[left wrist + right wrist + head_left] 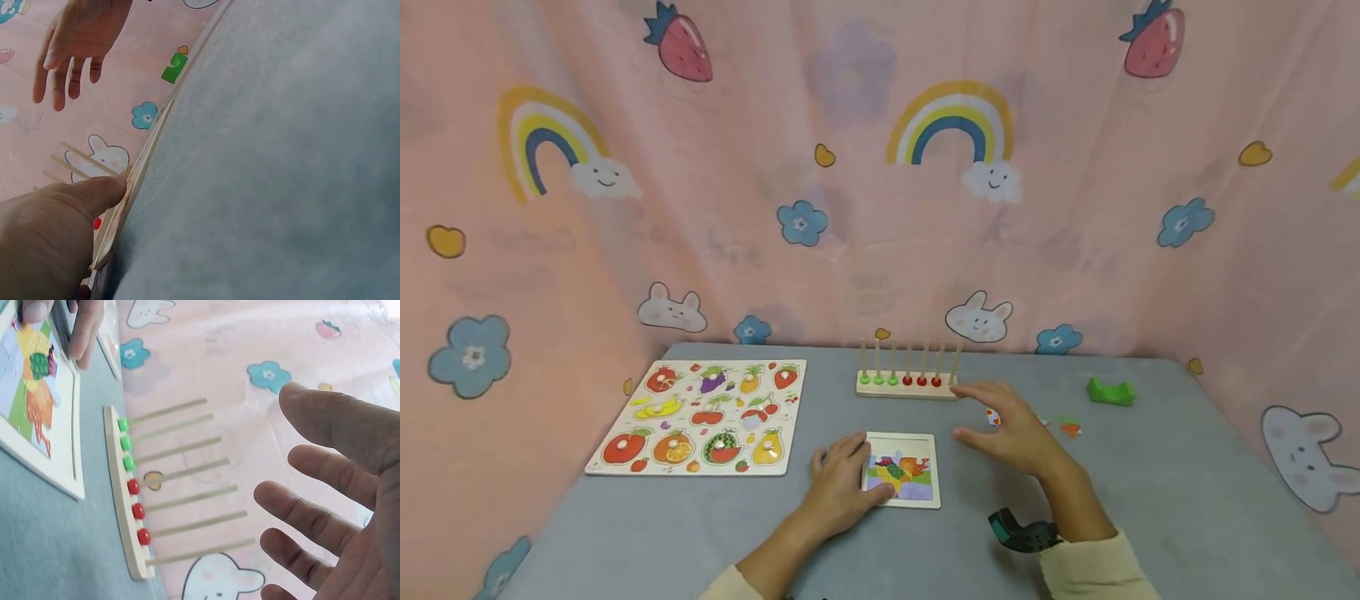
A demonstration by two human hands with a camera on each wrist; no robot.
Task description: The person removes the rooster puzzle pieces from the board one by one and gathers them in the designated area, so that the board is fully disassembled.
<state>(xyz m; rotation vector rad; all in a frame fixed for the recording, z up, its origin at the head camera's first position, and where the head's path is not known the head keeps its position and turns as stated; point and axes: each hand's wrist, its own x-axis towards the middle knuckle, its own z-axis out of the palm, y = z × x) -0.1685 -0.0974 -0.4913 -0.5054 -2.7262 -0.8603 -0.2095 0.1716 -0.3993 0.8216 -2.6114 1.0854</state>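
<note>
My left hand (pixel 838 487) holds a small square picture puzzle (pixel 917 500) at its left side. The thumb (pixel 103 190) rests on top of the frame, and the fingers lie along the outer edge. The picture shows a colourful bird on green and lilac. My right hand (pixel 1011 427) hovers in the air right of the puzzle, thumb and fingers spread apart with nothing between them. Just beyond it stands a wooden peg rack (pixel 128 519) with green and red beads low on its pegs; the last peg on the right bears none.
A fruit knob puzzle board (pixel 696 419) lies at the left. On the right are a green notched block (pixel 1111 392) and small colourful pieces (pixel 1070 428), partly hidden by the right hand. A patterned pink curtain (pixel 880 275) hangs behind the grey table (pixel 700 517).
</note>
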